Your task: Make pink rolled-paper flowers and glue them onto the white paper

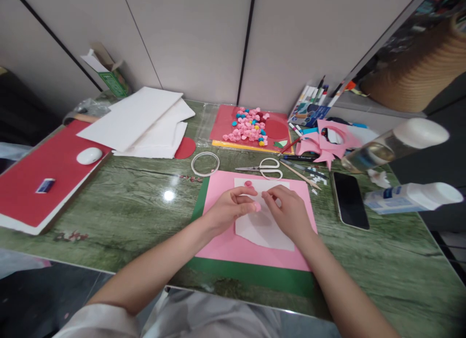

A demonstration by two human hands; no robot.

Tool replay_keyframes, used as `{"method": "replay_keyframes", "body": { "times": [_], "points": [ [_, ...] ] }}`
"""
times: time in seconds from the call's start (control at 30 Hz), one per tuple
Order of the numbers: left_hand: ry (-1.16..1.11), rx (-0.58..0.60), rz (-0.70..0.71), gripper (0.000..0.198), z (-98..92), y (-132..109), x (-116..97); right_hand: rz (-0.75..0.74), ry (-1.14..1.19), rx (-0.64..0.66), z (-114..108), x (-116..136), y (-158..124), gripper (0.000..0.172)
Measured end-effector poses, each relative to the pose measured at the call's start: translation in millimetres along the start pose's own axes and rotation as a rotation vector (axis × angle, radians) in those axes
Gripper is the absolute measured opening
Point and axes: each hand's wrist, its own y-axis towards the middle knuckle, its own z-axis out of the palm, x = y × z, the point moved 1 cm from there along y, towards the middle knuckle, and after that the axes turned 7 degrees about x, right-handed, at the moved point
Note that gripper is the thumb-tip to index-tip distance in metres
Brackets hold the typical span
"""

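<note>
My left hand is closed in a pinch on a small round pink piece, above a sheet of white paper. Fingertips of my right hand are pressed together close beside it; a tiny pale bit shows there, too small to name. Another darker pink piece is by the top of the white paper, just beyond my left fingers. Under the white paper lies a pink sheet, and beneath that a green sheet.
Beyond the sheets lie white-handled scissors and a tape roll. Pink, blue and yellow pieces are heaped on a red packet. A phone and bottles are right; white sheets and a red board left.
</note>
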Motion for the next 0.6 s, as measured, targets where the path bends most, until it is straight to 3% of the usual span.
{"method": "replay_keyframes", "body": {
  "times": [0.27,0.6],
  "points": [
    [0.024,0.049,0.057,0.028,0.3,-2.1,-2.0,0.01,-0.003,0.013,0.0,-0.1,-0.4,0.025],
    [0.146,-0.036,0.085,0.027,-3.3,1.3,0.5,-0.017,0.09,-0.062,-4.0,4.7,-2.7,0.018]
  ]
}}
